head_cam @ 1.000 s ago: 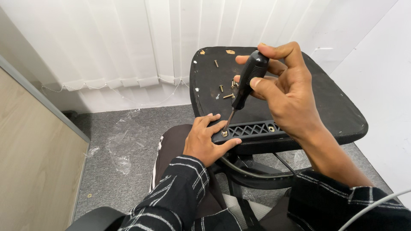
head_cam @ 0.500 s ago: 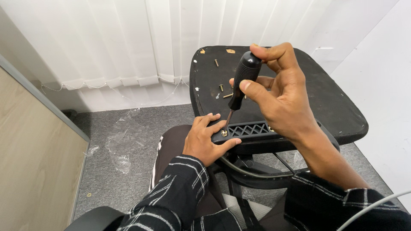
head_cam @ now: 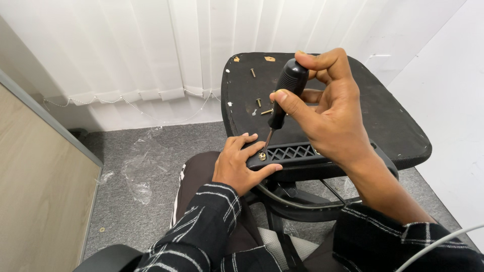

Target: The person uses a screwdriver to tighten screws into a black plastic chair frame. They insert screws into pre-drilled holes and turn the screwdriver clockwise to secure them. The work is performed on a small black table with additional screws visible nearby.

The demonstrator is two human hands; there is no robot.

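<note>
Screwdriver (head_cam: 283, 98) stands tilted over the near edge of the upturned black seat base (head_cam: 393, 126), its long axis running from the handle, up and away, down to a brass screw (head_cam: 262, 156) in the slotted black bracket (head_cam: 292, 152). The right hand (head_cam: 327, 108) wraps its grip closed around the handle, directly above the screw. The left hand (head_cam: 239, 163) lies nearer, fingers spread, pinning the bracket's left end. Loose screws (head_cam: 262, 107) lie farther back.
</note>
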